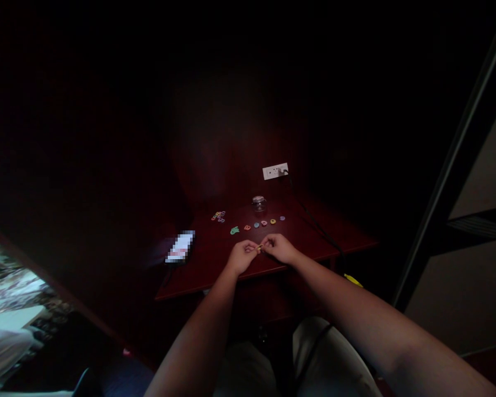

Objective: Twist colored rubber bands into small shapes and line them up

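Note:
My left hand (244, 255) and my right hand (278, 247) meet near the front edge of the dark red table (215, 270). Between their fingertips they pinch a small yellow band (259, 248). Beyond them lies a row of small coloured band clusters: green (235, 230), orange (247, 227), blue (257, 225), pink (264, 223), yellow (273, 221) and purple (282, 218). A loose pile of mixed coloured bands (219, 216) sits farther left. Behind the row stands a clear jar (258, 204) with its lid on.
A lit phone (181, 246) rests at the table's left edge. On the back wall is a white socket (275, 171) with a plug in it, and a black cable (314, 221) runs down across the table's right side. A yellow object (352, 280) shows beyond my right forearm.

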Demonstrator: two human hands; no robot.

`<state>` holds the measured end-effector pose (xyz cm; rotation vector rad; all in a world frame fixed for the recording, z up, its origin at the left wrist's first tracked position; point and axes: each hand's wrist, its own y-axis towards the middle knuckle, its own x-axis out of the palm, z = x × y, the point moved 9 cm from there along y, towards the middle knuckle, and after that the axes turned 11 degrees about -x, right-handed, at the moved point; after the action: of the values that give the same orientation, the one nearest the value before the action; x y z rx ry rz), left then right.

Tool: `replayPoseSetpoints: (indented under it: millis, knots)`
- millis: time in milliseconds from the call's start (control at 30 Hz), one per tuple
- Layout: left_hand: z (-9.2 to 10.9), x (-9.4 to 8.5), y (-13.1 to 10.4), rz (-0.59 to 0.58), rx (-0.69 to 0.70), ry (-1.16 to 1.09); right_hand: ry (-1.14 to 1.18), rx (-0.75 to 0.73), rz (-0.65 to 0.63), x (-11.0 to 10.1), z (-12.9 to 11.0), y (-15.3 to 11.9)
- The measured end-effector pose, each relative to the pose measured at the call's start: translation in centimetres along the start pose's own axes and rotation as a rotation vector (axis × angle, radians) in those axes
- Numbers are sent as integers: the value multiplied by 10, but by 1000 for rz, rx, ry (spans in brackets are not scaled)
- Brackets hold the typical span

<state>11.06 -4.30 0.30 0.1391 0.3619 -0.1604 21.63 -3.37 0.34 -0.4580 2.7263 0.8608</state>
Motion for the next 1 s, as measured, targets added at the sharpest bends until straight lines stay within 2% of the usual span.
replayPoseSetpoints:
  millis: [333, 567, 767, 1000]
  knots:
    - [-6, -1, 1, 21, -45, 5, -86, -6, 10, -4, -1, 0]
    - [0, 8, -3, -73, 27, 80, -94, -40, 8, -3, -7, 0]
    - [-2, 3, -2, -6, 51, 154, -72, -48, 13, -2, -8, -1]
    - [-3, 6, -2, -34, 44, 80, -58, -36, -13, 2, -8, -2]
